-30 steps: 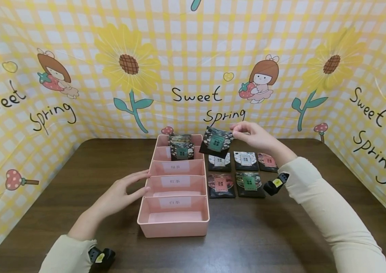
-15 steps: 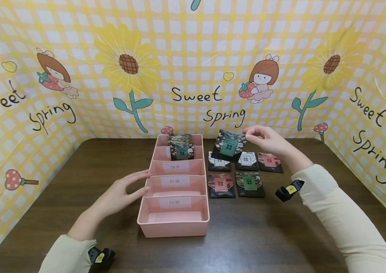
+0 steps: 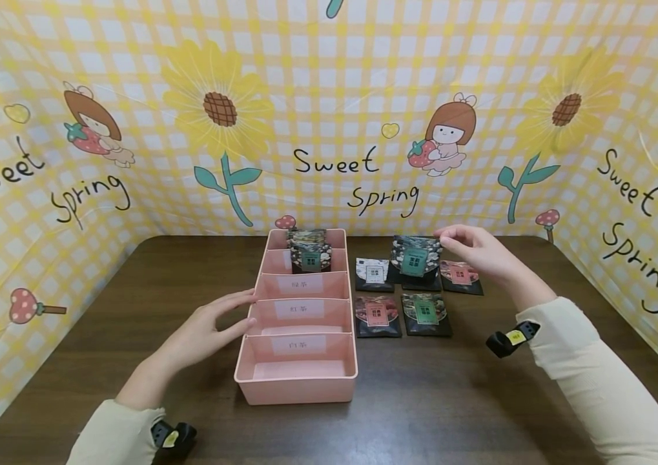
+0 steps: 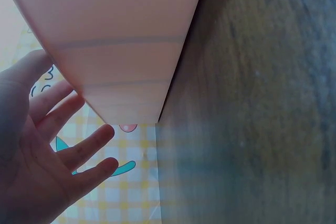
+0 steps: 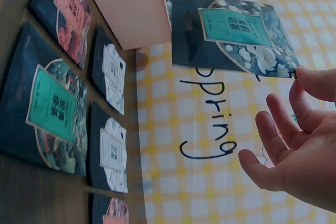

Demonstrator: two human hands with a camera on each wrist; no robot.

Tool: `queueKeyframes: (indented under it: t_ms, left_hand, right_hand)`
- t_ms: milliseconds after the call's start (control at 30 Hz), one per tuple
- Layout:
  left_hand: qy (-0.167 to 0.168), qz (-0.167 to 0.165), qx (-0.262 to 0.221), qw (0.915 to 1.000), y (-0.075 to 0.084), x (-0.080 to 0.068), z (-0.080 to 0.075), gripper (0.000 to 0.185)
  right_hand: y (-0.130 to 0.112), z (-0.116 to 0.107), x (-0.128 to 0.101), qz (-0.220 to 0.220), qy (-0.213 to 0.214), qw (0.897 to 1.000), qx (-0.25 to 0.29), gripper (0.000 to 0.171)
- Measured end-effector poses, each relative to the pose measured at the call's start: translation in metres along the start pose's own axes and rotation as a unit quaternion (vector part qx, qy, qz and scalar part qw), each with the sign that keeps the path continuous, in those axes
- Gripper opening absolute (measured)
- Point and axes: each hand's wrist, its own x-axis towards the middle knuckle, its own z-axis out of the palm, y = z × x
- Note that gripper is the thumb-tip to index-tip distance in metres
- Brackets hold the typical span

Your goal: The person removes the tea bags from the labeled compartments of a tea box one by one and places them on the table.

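Right hand (image 3: 476, 253): grip pinching a dark tea packet with green label (image 3: 415, 257) by its corner, above the packets lying on the table (image 3: 480, 387). Left hand (image 3: 203, 329): grip released, fingers straight, touching the side of the pink divided box (image 3: 296, 381).

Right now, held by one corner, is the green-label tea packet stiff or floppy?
Probably fairly stiff and light: the green-label tea packet stays flat although the right hand only pinches its corner. Its surface looks glossy, so it may slip from such a small pinch.
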Motion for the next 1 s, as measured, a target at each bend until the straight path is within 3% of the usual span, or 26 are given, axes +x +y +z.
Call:
queueKeyframes:
  t_ms: [533,1000]
  left_hand:
    - [0.001,-0.002,0.003,1.0000,0.002,-0.001,0.000,0.043]
    - [-0.004,-0.001,-0.007,1.0000,0.002,-0.001,-0.001,0.044]
  right_hand:
    - [0.027,-0.015,-0.023,0.038,0.017,0.999,-0.031,0.043]
    - [0.056,-0.025,-0.044,0.025,0.005,1.000,-0.017,0.037]
